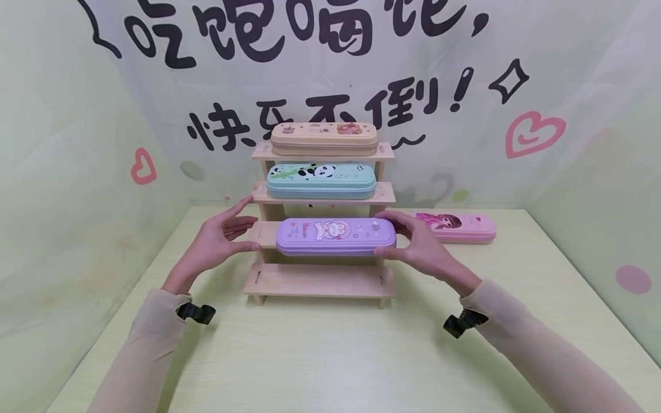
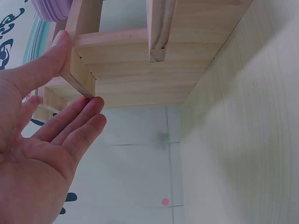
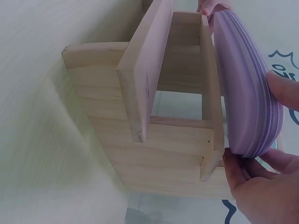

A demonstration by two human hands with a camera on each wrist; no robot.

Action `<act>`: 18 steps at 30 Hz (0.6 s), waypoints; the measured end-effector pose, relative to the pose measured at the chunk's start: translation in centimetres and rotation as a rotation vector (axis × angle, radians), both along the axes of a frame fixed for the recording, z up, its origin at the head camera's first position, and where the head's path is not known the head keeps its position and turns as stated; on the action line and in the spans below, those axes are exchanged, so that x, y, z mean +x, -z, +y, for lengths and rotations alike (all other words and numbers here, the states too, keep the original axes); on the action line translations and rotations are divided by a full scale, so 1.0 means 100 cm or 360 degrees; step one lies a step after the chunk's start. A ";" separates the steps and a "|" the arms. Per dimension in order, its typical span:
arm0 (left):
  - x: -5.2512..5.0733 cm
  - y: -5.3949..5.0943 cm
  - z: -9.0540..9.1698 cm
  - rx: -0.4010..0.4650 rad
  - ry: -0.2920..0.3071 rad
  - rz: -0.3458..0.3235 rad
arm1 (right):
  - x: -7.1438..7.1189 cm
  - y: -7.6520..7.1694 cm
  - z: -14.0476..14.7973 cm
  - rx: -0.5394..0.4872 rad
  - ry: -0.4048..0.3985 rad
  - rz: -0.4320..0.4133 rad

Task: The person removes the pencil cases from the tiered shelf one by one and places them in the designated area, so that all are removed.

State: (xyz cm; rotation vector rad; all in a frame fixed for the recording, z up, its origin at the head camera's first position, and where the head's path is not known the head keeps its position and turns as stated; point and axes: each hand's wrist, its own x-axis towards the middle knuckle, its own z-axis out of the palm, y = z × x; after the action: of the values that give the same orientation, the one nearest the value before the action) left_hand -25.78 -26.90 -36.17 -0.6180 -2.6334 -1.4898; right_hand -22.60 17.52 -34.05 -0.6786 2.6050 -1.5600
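Observation:
A purple zippered pencil case (image 1: 335,236) with a cartoon print lies along the third tier down of a wooden stepped stand (image 1: 320,281). My right hand (image 1: 420,248) grips the case's right end, thumb in front and fingers behind. From the right wrist view, the zippered case (image 3: 245,88) appears slightly apart from the tier at this end. At the tier's left end, my left hand (image 1: 219,235) spans the board, thumb on one edge and fingertips on the other, as the left wrist view shows. The case's far side is hidden in the head view.
A teal panda pencil case (image 1: 320,182) occupies the second tier, below a cream one (image 1: 324,139) on top. Behind my right hand, a pink pencil case (image 1: 467,228) lies on the pale table (image 1: 330,355). Lettered wall sheeting (image 1: 454,160) encloses the back and sides.

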 end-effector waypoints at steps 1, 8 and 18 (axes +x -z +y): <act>0.000 0.000 0.000 0.0002 0.0002 0.0001 | 0.001 0.000 0.002 -0.0004 -0.0001 0.0001; 0.000 0.000 0.001 -0.0007 -0.0002 -0.0011 | 0.007 0.001 0.014 0.0002 0.0021 0.0003; 0.000 0.000 0.000 -0.0023 -0.0014 -0.0006 | 0.016 -0.003 0.032 0.0013 0.0032 0.0072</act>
State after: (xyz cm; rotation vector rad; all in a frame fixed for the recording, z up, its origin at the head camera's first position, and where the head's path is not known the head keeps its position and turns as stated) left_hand -25.73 -26.89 -36.17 -0.6043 -2.6484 -1.4729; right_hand -20.99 20.71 -33.73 -0.6971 2.6573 -1.5569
